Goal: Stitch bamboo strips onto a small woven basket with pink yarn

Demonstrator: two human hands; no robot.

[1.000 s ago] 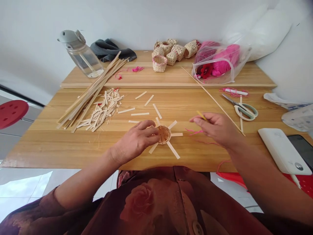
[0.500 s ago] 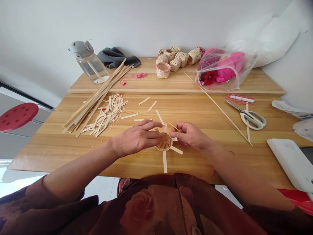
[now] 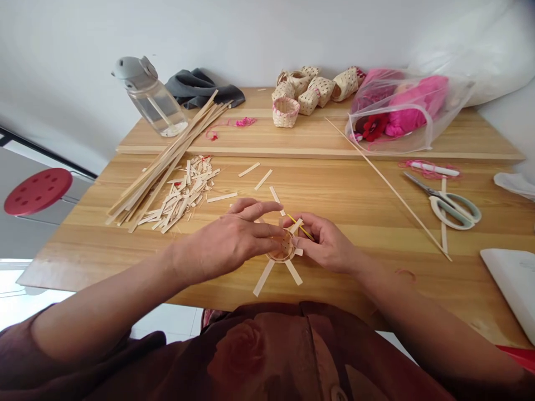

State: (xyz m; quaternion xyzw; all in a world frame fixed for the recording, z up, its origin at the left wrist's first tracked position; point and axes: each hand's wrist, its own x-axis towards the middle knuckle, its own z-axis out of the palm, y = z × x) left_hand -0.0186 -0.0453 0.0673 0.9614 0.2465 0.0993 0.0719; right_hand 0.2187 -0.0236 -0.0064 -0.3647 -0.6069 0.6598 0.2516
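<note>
A small round woven basket, its flat strips sticking out around the rim, sits between my hands near the table's front edge. My left hand reaches over its left side, fingers bent across the rim and into the opening; the thumb is hidden. At the right side, my right hand pinches the rim, the thumb by the strips. A thin yellow needle-like tool lies across the fingers of that same hand.
Cut strips are heaped left, beside long strips and a water bottle. Finished small baskets and a bag of pink yarn stand behind. Scissors and a long thin strip lie right.
The basket has turned, so its strips point in other directions. The right hand has closed in on the rim, and the yellow tool now tilts lower across the fingers. The view has shifted slightly.
</note>
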